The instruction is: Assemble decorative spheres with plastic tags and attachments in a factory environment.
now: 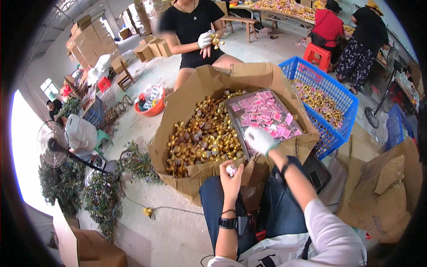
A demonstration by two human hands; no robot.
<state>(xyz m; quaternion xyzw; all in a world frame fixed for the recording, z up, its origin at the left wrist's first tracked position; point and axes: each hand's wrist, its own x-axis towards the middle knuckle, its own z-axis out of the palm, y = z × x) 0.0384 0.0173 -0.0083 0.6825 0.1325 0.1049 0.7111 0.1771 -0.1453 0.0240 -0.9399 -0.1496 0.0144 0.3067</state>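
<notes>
Pink packets (263, 114) fill a grey tray (232, 111) atop the carton (187, 100).

Gloved right hand (259, 139) over pink-packet tray (231, 109)

Concrete floor (178, 231) — pale, dusty. Directly on it: large open cardboard box (187, 107) at centre, flaps spread; blue plastic crate (342, 100) touching box's right side; flattened cardboard (382, 191) at right edge; orange basin (151, 109) left of box; small wooden stool (124, 79) beyond basin; green stool (102, 139) near standing fan (55, 144); heap of artificial foliage (102, 196) along left edge; red stool (318, 53) far right; stacked cartons (86, 42) — far left corner.
</notes>
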